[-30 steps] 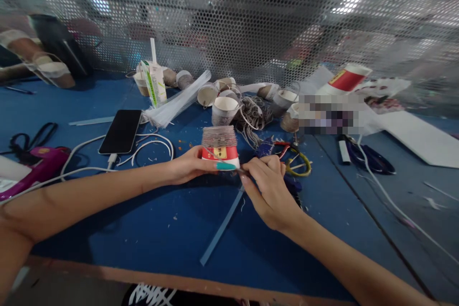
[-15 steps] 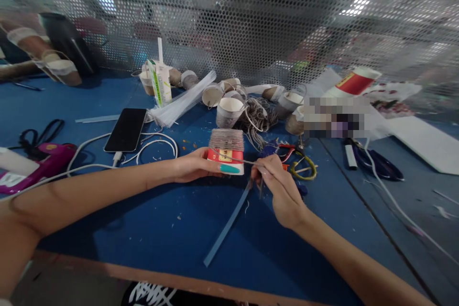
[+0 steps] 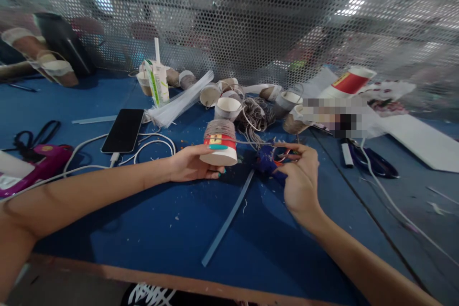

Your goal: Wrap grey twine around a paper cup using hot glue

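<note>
My left hand (image 3: pixel 186 162) is wrapped round a red and white paper cup (image 3: pixel 223 158), tilted with its white end toward me. Grey cord is wound in close turns round the cup's far part, with looser turns over the red band. From the cup a taut length of cord (image 3: pixel 253 143) runs right to my right hand (image 3: pixel 303 177), whose fingertips pinch it. Under and beside those fingers lies a dark blue object (image 3: pixel 265 160), partly hidden. A loose heap of grey cord (image 3: pixel 256 117) lies behind the cup.
Several cups, such as an upright one (image 3: pixel 228 108), stand or lie behind. A phone (image 3: pixel 124 130) with a white cable, a purple glue gun (image 3: pixel 41 165) and clear strips (image 3: pixel 179 100) are left. Scissors (image 3: pixel 375 160) lie right. A translucent strip (image 3: pixel 227 220) lies in front.
My right hand has moved right and slightly up, drawing the cord out longer from the cup. The cup has tilted, showing more of its white end, and shifted slightly left.
</note>
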`<move>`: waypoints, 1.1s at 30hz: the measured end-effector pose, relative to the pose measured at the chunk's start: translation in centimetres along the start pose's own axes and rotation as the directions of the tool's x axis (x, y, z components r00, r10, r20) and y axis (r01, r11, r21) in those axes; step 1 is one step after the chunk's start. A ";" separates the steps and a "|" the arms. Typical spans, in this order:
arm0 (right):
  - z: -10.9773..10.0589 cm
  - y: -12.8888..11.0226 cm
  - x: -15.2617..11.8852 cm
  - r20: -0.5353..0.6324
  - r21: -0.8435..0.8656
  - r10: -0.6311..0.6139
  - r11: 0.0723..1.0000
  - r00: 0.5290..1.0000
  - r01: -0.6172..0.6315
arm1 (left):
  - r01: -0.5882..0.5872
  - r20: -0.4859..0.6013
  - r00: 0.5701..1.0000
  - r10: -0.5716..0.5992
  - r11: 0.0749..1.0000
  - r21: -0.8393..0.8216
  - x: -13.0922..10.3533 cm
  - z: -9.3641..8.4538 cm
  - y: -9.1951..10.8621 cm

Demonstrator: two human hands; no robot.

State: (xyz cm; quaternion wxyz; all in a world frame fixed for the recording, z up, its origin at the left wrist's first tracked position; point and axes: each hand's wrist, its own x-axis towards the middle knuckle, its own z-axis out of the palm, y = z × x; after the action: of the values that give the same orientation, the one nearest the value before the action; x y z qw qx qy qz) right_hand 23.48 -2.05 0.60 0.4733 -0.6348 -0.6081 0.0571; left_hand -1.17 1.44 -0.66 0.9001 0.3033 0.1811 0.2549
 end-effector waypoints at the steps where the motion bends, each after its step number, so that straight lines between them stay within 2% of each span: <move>1: 0.0 0.3 0.2 -0.011 0.061 0.033 0.998 0.999 -0.032 | 0.006 0.000 1.000 -0.006 1.000 -0.029 0.0 0.0 0.1; 5: 0.4 1.1 0.7 -0.091 0.225 0.134 0.968 0.987 -0.110 | -0.039 -0.033 0.999 0.035 0.988 -0.150 0.0 0.0 0.5; 9: 0.7 0.6 0.7 -0.195 0.265 0.125 0.962 0.973 -0.070 | -0.083 -0.083 0.994 0.065 0.969 -0.233 0.1 -0.2 0.9; 12: 0.7 -0.5 0.4 -0.171 0.365 -0.015 0.928 0.985 0.077 | -0.084 -0.122 0.990 0.066 0.985 -0.152 0.1 -0.2 0.6; 15: 0.3 -1.9 -0.3 -0.079 0.537 -0.169 0.823 0.982 0.185 | -0.091 -0.131 0.987 0.088 0.996 -0.020 0.1 0.0 0.1; 17: -0.1 -2.8 -0.9 -0.001 0.622 -0.176 0.771 0.984 0.138 | -0.115 -0.126 0.985 0.118 0.993 0.034 0.0 0.3 -0.2; 19: -0.6 -3.6 -1.6 0.126 0.705 -0.162 0.708 0.979 0.027 | -0.133 -0.120 0.983 0.140 0.989 0.061 0.1 0.5 -0.4; 22: -1.2 -4.7 -2.2 0.343 0.756 -0.138 0.628 0.929 -0.186 | -0.142 -0.103 0.983 0.152 0.985 0.097 0.2 0.6 -0.5; 24: -1.5 -5.1 -2.5 0.435 0.752 -0.122 0.594 0.892 -0.286 | -0.141 -0.091 0.984 0.152 0.983 0.117 0.2 0.6 -0.5; 27: -1.5 -5.3 -2.7 0.504 0.743 -0.106 0.559 0.857 -0.368 | -0.140 -0.086 0.985 0.151 0.982 0.125 0.2 0.7 -0.5; 30: -1.5 -5.4 -2.9 0.550 0.707 -0.065 0.568 0.832 -0.423 | -0.145 -0.095 0.983 0.159 0.979 0.141 0.1 0.9 -0.5; 33: -1.5 -5.4 -3.2 0.555 0.687 -0.041 0.586 0.831 -0.430 | -0.146 -0.094 0.982 0.164 0.974 0.172 0.2 0.8 -0.6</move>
State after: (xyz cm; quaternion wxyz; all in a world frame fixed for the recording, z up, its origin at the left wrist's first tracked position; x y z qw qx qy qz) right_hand 19.78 -6.51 3.42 0.5125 -0.3852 -0.5453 0.5400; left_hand -0.44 0.77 -0.41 0.8384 0.3755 0.2253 0.3245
